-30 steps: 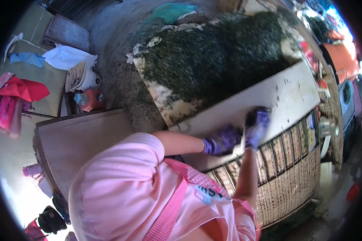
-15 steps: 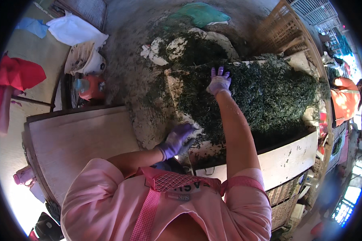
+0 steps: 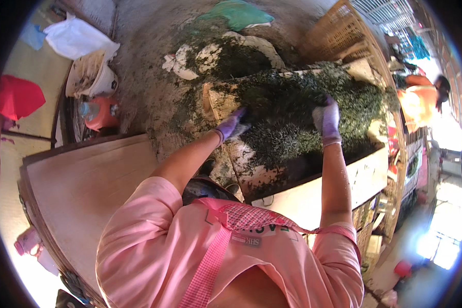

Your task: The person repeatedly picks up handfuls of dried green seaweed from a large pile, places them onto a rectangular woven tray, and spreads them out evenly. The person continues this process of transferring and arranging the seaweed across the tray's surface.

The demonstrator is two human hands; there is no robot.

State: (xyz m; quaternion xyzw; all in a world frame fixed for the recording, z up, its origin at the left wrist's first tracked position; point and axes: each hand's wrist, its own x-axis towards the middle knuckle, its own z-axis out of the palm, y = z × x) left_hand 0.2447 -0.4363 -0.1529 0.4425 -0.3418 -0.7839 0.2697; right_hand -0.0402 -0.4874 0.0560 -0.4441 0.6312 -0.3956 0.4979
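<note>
Dark green, finely shredded plant matter (image 3: 292, 138) lies thick over a pale box with a white front panel (image 3: 328, 190). My left hand (image 3: 231, 124), in a purple glove, presses into the heap's left side, its fingertips partly buried. On the other side my right hand (image 3: 326, 120), gloved the same, has its fingers curled inward with the tips hidden in the green. Between the two hands a clump of the matter is smeared by motion, gripped from both sides.
Sacks covered in green bits (image 3: 210, 56) lie beyond the box, with a green sack (image 3: 241, 15) farther off. A wooden board (image 3: 92, 174) stands at left, near a white bucket (image 3: 95, 77). A woven basket (image 3: 339, 31) leans at right; a person in orange (image 3: 418, 102) is beyond.
My left hand has moved up and forward onto the green heap. The right hand has shifted right and nearer to me. A clump between them is now moving.
</note>
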